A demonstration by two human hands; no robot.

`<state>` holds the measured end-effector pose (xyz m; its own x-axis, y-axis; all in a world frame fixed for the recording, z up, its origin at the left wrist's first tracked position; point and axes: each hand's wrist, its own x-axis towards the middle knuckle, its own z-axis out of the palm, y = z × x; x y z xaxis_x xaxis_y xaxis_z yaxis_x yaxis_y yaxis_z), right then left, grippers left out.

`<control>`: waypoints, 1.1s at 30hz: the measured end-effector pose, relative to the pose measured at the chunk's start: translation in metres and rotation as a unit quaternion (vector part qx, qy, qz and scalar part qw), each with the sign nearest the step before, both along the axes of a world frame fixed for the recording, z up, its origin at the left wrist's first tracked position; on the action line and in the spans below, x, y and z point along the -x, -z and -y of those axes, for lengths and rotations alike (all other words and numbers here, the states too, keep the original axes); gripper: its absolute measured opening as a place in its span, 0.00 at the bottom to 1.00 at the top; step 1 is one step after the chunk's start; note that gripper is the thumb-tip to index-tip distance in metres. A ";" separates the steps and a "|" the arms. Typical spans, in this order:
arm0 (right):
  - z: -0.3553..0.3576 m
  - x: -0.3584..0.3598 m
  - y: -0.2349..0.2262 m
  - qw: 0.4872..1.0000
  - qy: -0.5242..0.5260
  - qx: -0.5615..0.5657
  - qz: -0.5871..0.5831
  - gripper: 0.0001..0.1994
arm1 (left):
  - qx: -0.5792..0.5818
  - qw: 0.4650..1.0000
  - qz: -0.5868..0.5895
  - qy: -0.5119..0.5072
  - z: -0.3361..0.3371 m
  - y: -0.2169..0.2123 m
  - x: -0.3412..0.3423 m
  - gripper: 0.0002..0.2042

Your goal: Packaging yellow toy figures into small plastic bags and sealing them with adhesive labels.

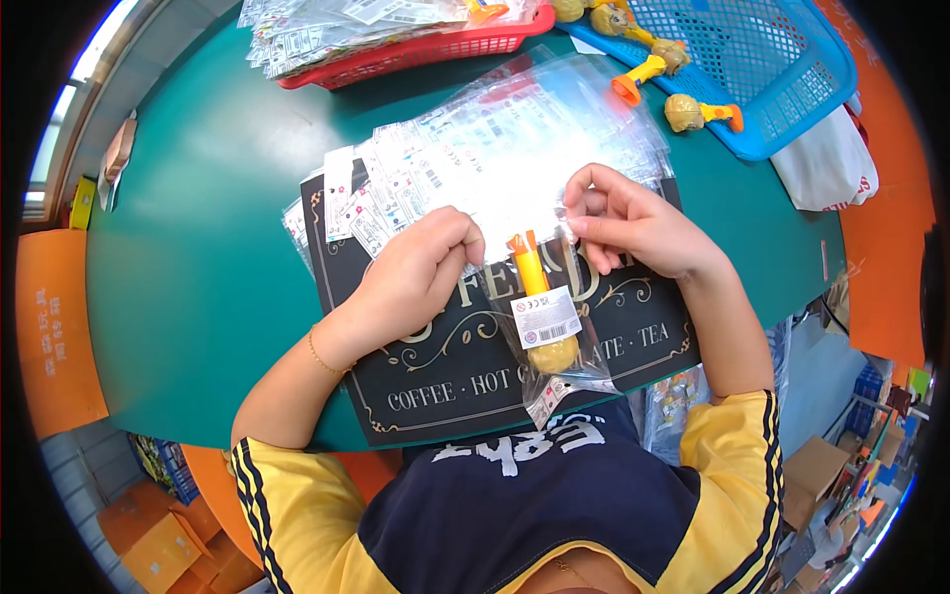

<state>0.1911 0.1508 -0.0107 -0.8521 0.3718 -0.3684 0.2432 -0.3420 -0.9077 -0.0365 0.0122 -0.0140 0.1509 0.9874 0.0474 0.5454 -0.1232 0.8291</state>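
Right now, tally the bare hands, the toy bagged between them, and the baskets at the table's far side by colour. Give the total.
Bare hands, left hand and right hand: 2
Bagged toy: 1
Red basket: 1
Blue basket: 1
Total: 5

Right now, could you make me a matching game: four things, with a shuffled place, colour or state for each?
Things:
1. Red basket
2. Blue basket
3. Bagged toy
4. Tabletop

Matches:
A. Green
B. Between the forearms, over the black mat
C. Heaped with flat packets
D. Upper right of the picture

Pairs: 1-C, 2-D, 3-B, 4-A
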 end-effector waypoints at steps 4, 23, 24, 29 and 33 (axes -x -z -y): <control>0.002 0.003 -0.015 0.995 0.070 0.004 0.070 0.15 | -0.003 1.000 0.007 -0.007 0.001 0.003 0.001 0.06; 0.015 0.009 -0.002 0.997 0.056 -0.056 -0.026 0.10 | 0.164 0.926 0.327 -0.099 -0.001 0.008 0.009 0.04; 0.014 0.008 -0.003 0.996 0.066 -0.061 -0.021 0.10 | 0.164 0.917 0.341 -0.127 -0.003 0.007 0.009 0.05; 0.015 0.010 -0.002 0.994 0.050 -0.091 -0.021 0.10 | 0.180 0.922 0.311 -0.145 -0.002 -0.009 -0.004 0.16; 0.017 0.009 -0.002 0.993 0.044 -0.110 -0.010 0.10 | 0.181 0.949 0.222 -0.135 -0.003 -0.013 -0.006 0.24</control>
<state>0.1817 0.1338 -0.0090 -0.8191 0.5148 -0.2531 0.2025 -0.1533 -0.9672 -0.0305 0.0148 -0.0006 -0.0650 0.9513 -0.3013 0.1040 0.3068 0.9461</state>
